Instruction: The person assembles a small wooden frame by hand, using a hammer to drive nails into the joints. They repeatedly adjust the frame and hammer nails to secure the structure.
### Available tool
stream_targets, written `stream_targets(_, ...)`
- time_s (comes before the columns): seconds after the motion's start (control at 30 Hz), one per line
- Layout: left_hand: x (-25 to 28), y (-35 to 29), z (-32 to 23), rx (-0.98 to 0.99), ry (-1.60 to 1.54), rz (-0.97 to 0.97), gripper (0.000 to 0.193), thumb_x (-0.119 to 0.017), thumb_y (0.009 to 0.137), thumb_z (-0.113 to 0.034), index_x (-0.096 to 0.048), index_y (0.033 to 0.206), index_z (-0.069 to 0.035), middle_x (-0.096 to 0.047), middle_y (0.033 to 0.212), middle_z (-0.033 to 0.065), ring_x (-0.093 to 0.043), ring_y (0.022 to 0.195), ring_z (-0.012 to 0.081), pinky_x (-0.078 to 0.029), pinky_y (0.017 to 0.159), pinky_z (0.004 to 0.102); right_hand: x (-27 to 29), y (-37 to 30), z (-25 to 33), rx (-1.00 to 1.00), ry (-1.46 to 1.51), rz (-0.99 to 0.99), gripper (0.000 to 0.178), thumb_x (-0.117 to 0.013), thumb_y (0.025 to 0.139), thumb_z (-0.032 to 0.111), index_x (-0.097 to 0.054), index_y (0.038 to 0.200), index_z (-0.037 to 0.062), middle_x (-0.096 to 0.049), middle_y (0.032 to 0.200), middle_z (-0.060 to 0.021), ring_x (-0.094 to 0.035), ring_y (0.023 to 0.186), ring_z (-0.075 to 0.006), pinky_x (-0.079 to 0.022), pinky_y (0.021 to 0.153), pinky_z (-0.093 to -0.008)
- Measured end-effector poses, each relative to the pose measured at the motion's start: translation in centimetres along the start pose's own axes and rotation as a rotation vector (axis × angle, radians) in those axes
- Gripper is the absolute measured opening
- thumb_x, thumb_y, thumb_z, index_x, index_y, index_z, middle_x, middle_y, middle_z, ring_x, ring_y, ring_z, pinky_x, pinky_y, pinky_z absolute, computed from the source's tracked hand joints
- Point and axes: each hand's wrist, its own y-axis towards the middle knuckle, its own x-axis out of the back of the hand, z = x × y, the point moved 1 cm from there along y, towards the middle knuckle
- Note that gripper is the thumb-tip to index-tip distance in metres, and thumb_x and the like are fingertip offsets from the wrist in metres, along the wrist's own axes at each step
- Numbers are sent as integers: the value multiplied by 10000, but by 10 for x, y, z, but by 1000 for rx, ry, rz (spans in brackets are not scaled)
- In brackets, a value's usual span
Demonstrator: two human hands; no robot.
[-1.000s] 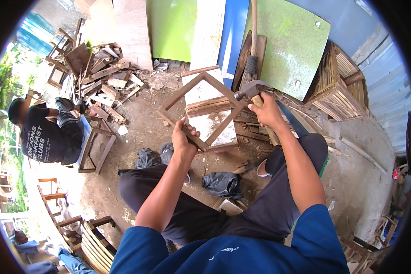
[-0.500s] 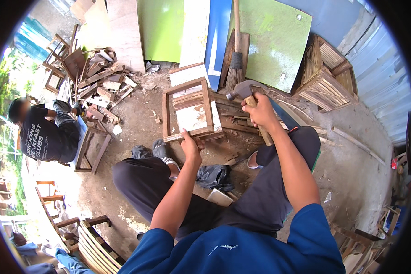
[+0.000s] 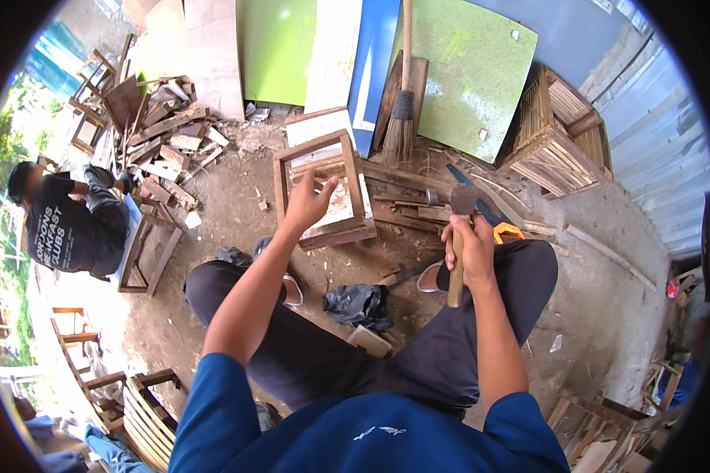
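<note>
My right hand (image 3: pixel 473 248) is wrapped round the wooden handle of a hammer (image 3: pixel 456 293), its metal head up above my fist. Over a rectangular wooden frame (image 3: pixel 282 193) my left hand (image 3: pixel 308 206) hangs with fingers bent and apart, and I make out nothing in them. The frame rests tilted on a pale wooden surface in front of my knees, with wood strips showing through its opening. Just past my right hand lies a handsaw with an orange handle (image 3: pixel 508 232), partly hidden by the hammer and hand.
A person (image 3: pixel 75 225) sits at the left beside a small wooden frame piece. Behind is a scrap-wood heap (image 3: pixel 170 130). Painted boards (image 3: pixel 276 51) and a broom (image 3: pixel 401 126) lean at the back; a slatted wooden piece (image 3: pixel 556 138) stands right. A black plastic bag (image 3: pixel 359 306) lies between my feet.
My left hand has let go of the frame's near edge and moved up over its opening. The hammer has come down and nearer, turned more upright, in my right hand.
</note>
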Motion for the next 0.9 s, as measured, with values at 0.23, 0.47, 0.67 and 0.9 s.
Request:
stream_targets(0.23,-79,39,12,272,-629,57,666,-683,1020,-448,-521,1395,78,-724,1081,205,-737,938,282,-630,712,408,6,-1,-11,29,-46,-13,235,-617,1026,229,-555,1024,2,-616,768,-107,-522,434,-134,-399,355,-280)
stream_targets(0.47,-80,50,-1,257,-444,-281,629,-708,1007,-403,-592,1339,119,-738,1125,293,-737,1034,346,-562,890,432,13,-7,-26,-65,-66,-49,271,-601,1046,271,-553,1014,7,-599,746,-96,-521,436,-132,-402,354,-274)
stream_targets(0.67,-85,41,7,357,-243,-521,644,-723,988,-433,-612,1335,98,-738,1128,274,-726,1038,368,-545,928,450,14,-10,-32,-78,-217,12,321,-596,1055,315,-585,1064,-6,-598,723,-84,-519,437,-118,-404,358,-274)
stream_targets(0.9,-68,8,36,591,-801,-667,623,-758,992,-347,-572,1300,162,-696,927,142,-664,747,173,-547,585,317,11,-8,-33,-144,-137,61,338,-599,1054,334,-590,1068,-4,-601,722,-80,-525,443,-118,-408,365,-272)
